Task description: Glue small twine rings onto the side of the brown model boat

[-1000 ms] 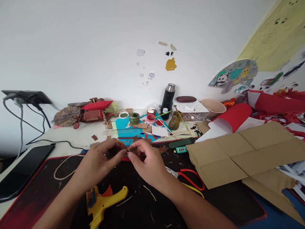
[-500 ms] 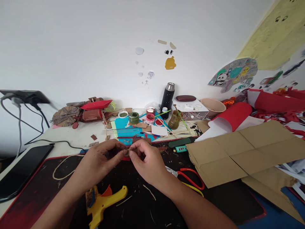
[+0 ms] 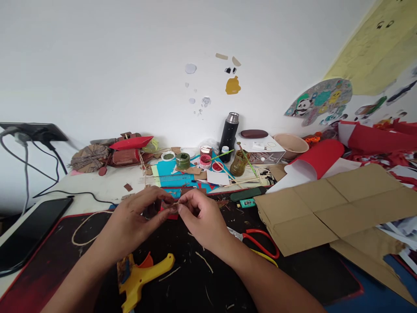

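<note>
both hands in over the black mat (image 3: 286, 284), left hand (image 3: 137, 217) and right hand (image 3: 202, 221) nearly meeting at the fingertips. each looks pinched, thumb to fingers, on one small brownish piece (image 3: 175, 204). piece sits in the gap between the hands, off the mat; fingers cover most of it, so shape and exact grip are hard to tell. a small red item (image 3: 173, 216) shows right under the fingertips; can't tell if it touches them.

to do it well, i'd say: light pinch, tips close together, one hand as the fixed side, other making small moves. forearms resting would steady it. opening the fingers a bit would give a better sightline.

around, big to small: cardboard (image 3: 322, 213) well off to the right of the right hand, not in the way. phone (image 3: 34, 237) well left of the left hand. yellow glue gun (image 3: 141, 278) below the hands, between the forearms; likeliest snag if they drop. scissors (image 3: 240, 237) just beside the right wrist, easy to knock. cord loop (image 3: 73, 238) left of the left wrist, could catch a sleeve or thumb. pale fibre scrap (image 3: 204, 263) below the right hand, harmless.
</note>
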Demonstrator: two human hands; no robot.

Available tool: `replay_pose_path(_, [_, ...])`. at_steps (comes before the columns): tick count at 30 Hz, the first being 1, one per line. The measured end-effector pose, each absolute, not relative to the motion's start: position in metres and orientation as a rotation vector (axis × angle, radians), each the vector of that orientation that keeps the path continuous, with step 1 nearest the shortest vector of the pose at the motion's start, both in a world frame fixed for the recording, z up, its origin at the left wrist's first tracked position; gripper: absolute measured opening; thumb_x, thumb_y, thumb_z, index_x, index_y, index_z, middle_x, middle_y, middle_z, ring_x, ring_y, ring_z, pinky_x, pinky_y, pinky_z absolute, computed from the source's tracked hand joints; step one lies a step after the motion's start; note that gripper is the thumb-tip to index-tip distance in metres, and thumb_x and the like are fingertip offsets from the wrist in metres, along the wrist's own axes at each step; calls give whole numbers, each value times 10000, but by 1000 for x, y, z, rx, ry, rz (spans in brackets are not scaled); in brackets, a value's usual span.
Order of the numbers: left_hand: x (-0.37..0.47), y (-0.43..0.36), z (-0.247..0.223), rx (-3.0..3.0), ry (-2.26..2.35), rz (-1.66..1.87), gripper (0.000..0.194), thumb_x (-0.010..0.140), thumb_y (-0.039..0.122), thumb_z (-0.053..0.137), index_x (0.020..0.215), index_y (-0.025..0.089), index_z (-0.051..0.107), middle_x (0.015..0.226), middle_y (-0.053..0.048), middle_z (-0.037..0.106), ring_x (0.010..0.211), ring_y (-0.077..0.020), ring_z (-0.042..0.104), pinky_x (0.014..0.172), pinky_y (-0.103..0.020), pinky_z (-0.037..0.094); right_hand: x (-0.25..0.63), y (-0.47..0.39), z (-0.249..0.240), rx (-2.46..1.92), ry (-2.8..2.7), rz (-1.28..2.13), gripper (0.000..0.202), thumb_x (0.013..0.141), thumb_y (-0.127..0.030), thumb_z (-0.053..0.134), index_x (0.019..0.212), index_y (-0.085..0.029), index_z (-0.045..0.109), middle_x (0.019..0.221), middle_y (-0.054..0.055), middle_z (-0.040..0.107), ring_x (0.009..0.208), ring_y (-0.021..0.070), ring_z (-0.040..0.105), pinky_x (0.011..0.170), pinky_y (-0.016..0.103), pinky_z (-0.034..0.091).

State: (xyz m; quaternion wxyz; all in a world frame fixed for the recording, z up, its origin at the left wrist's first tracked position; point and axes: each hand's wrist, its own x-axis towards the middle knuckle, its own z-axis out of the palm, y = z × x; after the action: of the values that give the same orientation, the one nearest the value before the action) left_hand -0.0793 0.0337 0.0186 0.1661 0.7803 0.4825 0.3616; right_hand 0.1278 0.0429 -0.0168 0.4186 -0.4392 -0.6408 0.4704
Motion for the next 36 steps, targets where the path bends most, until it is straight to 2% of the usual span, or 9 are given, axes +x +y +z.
replay_pose_path(7, [-77,34,18,2337,1358,980,214,1032,453,653,1014,273,768,966,-32,821,834,-216,756,743,-299,574,128,44,-18,-1070,-1572,1224,53,971,-280,686,982,-229,674,712,-52,610,641,155,563,617,290,401])
replay_pose_path(15, [-78,34,16,2422,1350,974,147,1037,351,637,991,263,745,936,2,810,812,-186,747,718,-282,539,126,42,-17,-1072,-1577,1239,48,972,-276,693,974,-231,677,701,-59,594,639,149,556,613,284,394])
replay_pose_path(22, [-77,33,19,2327,1362,987,179,1041,387,651,980,258,759,889,15,795,759,-166,708,713,-260,534,127,42,-16,-1055,-1581,1240,77,974,-284,692,1014,-217,685,704,-63,590,640,145,556,619,283,401])
replay_pose_path(31, [-78,36,17,2188,1468,960,260,1010,482,662,935,263,781,820,18,796,684,-166,679,651,-262,509,128,42,-20,-1040,-1596,1212,180,969,-368,730,1072,-220,714,767,-36,645,674,159,589,645,297,430])
replay_pose_path(36, [-79,35,18,2015,1548,959,297,963,540,691,919,263,790,822,4,806,713,-188,693,647,-271,524,128,42,-19,-1047,-1582,1236,171,971,-363,719,1050,-212,711,759,-31,648,676,163,594,644,295,435])
